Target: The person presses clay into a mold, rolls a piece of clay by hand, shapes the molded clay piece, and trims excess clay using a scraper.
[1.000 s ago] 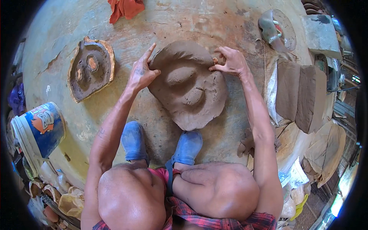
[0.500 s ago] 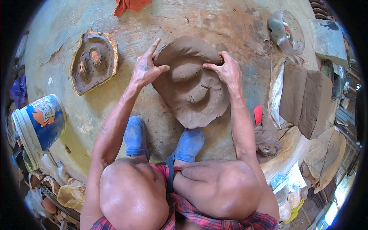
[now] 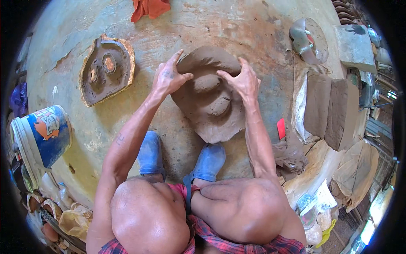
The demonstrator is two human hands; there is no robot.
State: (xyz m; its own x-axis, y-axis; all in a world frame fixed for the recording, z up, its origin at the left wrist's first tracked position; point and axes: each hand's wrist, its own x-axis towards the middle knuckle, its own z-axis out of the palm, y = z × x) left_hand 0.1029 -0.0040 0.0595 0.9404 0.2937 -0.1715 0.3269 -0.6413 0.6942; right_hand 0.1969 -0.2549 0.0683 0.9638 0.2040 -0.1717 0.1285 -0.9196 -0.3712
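A large brown clay mask form (image 3: 211, 106) with raised lumps lies flat on the concrete floor in front of my blue shoes. My left hand (image 3: 169, 76) presses on its upper left edge, fingers spread. On its upper right part rests my right hand (image 3: 243, 80), fingers apart, thumb pointing inward. Both hands touch the wet clay without lifting it. My bare knees fill the lower part of the view.
A second clay mask (image 3: 105, 70) in a tan mould lies to the left. A blue and white bucket (image 3: 42, 135) stands at far left. Clay slabs (image 3: 332, 110) on plastic sheet sit at right, a red tool (image 3: 281, 128) beside them. An orange cloth (image 3: 150, 7) lies at the top.
Both hands have slid inward from the outer rim of the clay form toward its upper middle. The clay form itself stays where it was.
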